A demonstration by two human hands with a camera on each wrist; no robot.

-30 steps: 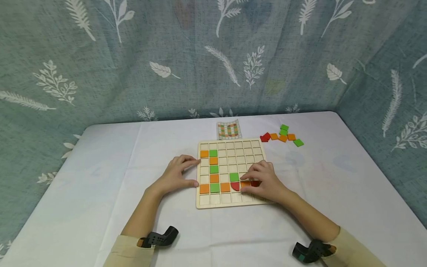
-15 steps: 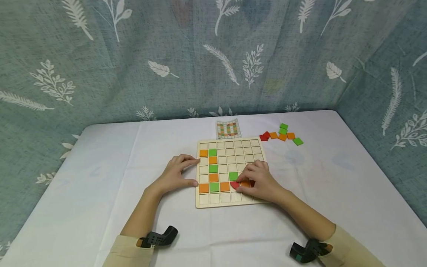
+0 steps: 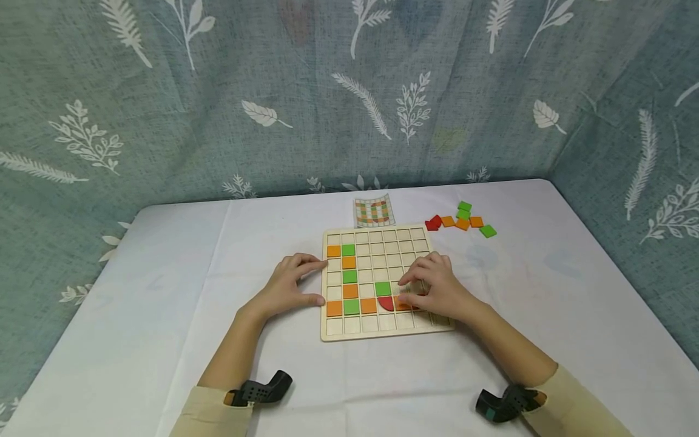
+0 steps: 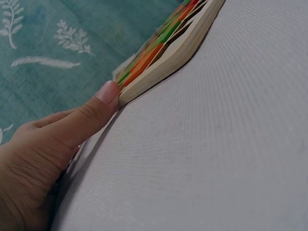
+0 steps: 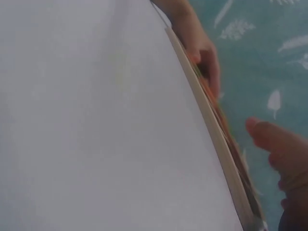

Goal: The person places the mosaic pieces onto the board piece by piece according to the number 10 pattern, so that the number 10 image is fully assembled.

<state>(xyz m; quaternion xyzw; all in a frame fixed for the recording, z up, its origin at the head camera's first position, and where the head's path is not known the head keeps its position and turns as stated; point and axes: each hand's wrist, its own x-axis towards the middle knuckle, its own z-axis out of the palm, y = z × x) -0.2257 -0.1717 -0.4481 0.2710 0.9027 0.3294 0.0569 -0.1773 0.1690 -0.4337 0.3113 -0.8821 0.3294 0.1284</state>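
Note:
A wooden grid board (image 3: 360, 335) lies flat on the table, with orange, green and red tiles in some cells. My left hand (image 3: 289, 285) rests at its left edge, thumb and forefinger spread apart against the side; in the left wrist view the thumb (image 4: 91, 113) touches the board's corner. Over the right part of the board hovers my right hand (image 3: 434, 288), thumb and forefinger apart with nothing between them. Just left of its fingers lies a red rounded tile (image 3: 386, 303), below a green square tile (image 3: 383, 288). An orange tile (image 3: 402, 303) is partly covered by the thumb.
Behind the board lies a small pattern card (image 3: 374, 211) printed with a coloured grid. Loose red, orange and green tiles (image 3: 463, 223) are scattered at the back right. A leaf-patterned curtain (image 3: 306, 145) hangs behind the white-covered table (image 3: 191, 340).
My right hand first moved left to the red rounded tile, then drew back up and right, leaving it in its cell. The left hand stayed at the board's edge.

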